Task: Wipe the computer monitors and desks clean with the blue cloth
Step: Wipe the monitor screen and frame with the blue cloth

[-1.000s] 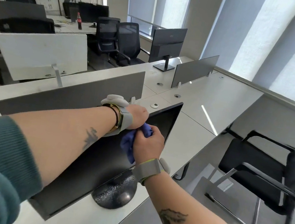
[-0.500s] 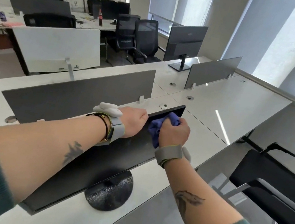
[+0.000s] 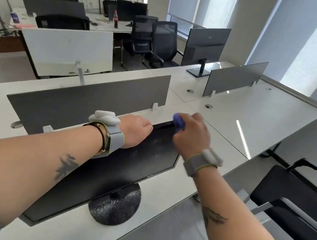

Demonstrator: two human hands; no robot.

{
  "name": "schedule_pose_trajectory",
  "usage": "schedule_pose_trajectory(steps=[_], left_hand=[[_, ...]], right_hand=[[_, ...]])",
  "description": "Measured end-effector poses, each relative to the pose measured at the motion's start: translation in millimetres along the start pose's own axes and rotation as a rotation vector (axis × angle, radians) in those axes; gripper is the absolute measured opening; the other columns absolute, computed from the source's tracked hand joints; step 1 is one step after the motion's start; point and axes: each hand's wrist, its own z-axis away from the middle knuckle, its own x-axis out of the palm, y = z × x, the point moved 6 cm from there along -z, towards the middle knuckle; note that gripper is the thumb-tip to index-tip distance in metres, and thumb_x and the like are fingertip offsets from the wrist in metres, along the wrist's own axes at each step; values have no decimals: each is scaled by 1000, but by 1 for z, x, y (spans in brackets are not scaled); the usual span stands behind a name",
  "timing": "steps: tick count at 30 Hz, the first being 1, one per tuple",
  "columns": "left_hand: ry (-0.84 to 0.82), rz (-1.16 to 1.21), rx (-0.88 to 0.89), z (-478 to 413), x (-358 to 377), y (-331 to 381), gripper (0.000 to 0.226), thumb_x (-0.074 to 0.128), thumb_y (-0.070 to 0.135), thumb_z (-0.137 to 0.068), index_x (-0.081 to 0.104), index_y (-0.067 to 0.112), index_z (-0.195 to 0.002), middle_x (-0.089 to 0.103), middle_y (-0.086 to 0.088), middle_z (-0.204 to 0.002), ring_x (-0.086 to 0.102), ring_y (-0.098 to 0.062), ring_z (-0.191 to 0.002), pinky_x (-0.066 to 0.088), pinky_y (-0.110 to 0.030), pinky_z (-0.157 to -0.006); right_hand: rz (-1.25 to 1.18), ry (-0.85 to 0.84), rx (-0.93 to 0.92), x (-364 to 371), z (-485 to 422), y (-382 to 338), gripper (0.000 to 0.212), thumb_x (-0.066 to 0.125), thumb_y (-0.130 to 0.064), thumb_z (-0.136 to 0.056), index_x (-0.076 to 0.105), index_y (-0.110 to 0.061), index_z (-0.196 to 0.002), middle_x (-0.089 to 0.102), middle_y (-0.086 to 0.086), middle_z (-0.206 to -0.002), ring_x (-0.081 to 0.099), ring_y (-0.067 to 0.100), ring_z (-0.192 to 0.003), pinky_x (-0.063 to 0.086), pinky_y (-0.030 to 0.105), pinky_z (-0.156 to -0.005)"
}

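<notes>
Your left hand (image 3: pixel 137 131) grips the top edge of the monitor (image 3: pixel 154 152). The knuckles face up, and the fingers curl over the edge and are hidden behind it. Your right hand (image 3: pixel 191 139) is closed round the cloth (image 3: pixel 179 122), which is bunched into a wad, so only a blue lump shows past your knuckles. That hand is blurred, and you cannot tell how each finger lies.

The cloth sits at the monitor's top right corner, touching its upper edge, near your left hand but apart from it. The screen is dark, with pale specks and smears across the part that shows. Your left forearm lies across much of its left side.

The monitor stands on a round black base (image 3: pixel 116 205), also speckled, which rests on the pale counter (image 3: pixel 247 122). Just behind the monitor a grey divider (image 3: pixel 86 97) stands upright along the counter's middle. A second divider (image 3: pixel 236 78) stands farther along on the right. Beyond that, a far monitor (image 3: pixel 207 44) stands with its back to you.

A black chair (image 3: pixel 295 197) stands at your right, near the counter's edge. Each wrist carries a grey band with a pale lump on it, the left band (image 3: pixel 113 137) beside a thin dark bracelet. A bottle (image 3: pixel 116 19) with a red label stands upright on a desk at the back of the room.
</notes>
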Motion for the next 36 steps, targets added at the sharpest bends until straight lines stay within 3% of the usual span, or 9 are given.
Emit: schedule_pose_trajectory(steps=[5, 11, 14, 19, 23, 26, 31, 33, 36], left_hand=[[5, -2, 11, -2, 2, 3, 39, 29, 32, -105, 43, 18, -72, 52, 0, -76, 51, -25, -78, 33, -33, -68], [-10, -22, 15, -2, 1, 2, 39, 29, 32, -105, 49, 19, -75, 50, 0, -78, 52, -26, -82, 33, -32, -69], [-5, 3, 18, 2, -4, 0, 39, 30, 31, -105, 53, 13, -78, 52, -1, -75, 52, -24, -74, 34, -32, -63], [98, -60, 44, 17, -18, -4, 35, 35, 31, -103, 58, 19, -80, 58, 1, -75, 56, -25, -75, 45, -35, -67], [29, -178, -32, 19, -3, -13, 32, 30, 45, -106, 51, 21, -99, 54, -1, -89, 50, -29, -81, 35, -33, -72], [30, -72, -27, 17, -4, -18, 35, 29, 45, -106, 45, 26, -82, 52, 1, -89, 47, -26, -84, 33, -32, -75], [0, -19, -6, 14, -1, -21, 38, 26, 40, -105, 40, 22, -74, 50, 5, -75, 49, -26, -77, 30, -34, -66], [5, -7, -12, 12, -3, -23, 38, 28, 40, -105, 42, 21, -75, 52, 4, -76, 50, -27, -78, 31, -35, -68], [11, 10, -15, 11, -5, -27, 39, 29, 42, -105, 43, 20, -76, 55, 3, -78, 53, -27, -80, 34, -35, -71]], right_hand=[[26, 29, 269, -21, -26, 51, 20, 54, -14, -82, 69, -22, -91, 50, 3, -94, 57, 34, -83, 38, 29, -67], [-109, 193, -91, 8, 35, -12, 23, 54, -5, -75, 67, -7, -95, 57, 10, -85, 53, 34, -63, 39, 30, -51], [-268, 229, 226, 13, 41, 21, 8, 56, -5, -81, 55, -11, -84, 54, 4, -78, 51, 31, -70, 26, 26, -60], [-387, 131, 378, 44, 62, 21, 3, 54, -15, -82, 54, -14, -85, 59, 5, -76, 55, 29, -73, 30, 27, -63], [-460, 107, 229, 60, 80, -29, 13, 52, -21, -72, 39, -20, -76, 48, 1, -72, 39, 21, -63, 24, 23, -61], [-445, -57, 140, 83, 102, -42, 17, 55, -18, -74, 38, -21, -77, 49, -1, -74, 45, 25, -65, 29, 26, -62], [-451, 169, 489, 66, 70, 7, 17, 59, -14, -86, 44, -20, -87, 55, 3, -78, 58, 35, -79, 30, 28, -65], [-497, 186, 335, 62, 70, -19, 20, 58, -11, -81, 40, -21, -84, 51, 3, -75, 49, 29, -68, 26, 25, -63], [-499, -21, 153, 85, 101, -50, 25, 55, -8, -74, 35, -23, -79, 49, -1, -71, 41, 21, -62, 26, 23, -59]])
